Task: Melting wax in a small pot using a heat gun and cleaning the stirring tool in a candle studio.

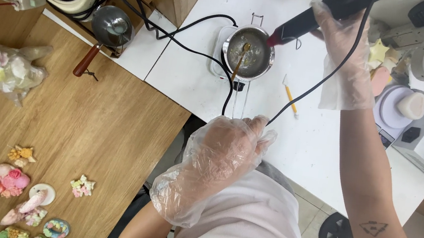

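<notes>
Black heat tool point(312, 17) is gripped by the right hand point(341, 49) over the small pot point(248, 53); its cord point(308, 91) is pinched by the left hand point(223, 156); steadiness is needed.

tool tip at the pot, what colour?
Red, on the black tool in the right hand; head view.

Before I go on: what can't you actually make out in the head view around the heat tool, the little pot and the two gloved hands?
- Heat tool: rear end cut off by the top edge; right hand covers its grip.
- Small metal pot: contents murky, too small to identify; a stick stands in it.
- Black cord: left hand hides whether the fingers pinch it.
- Items at the right edge: partly cropped.
</notes>
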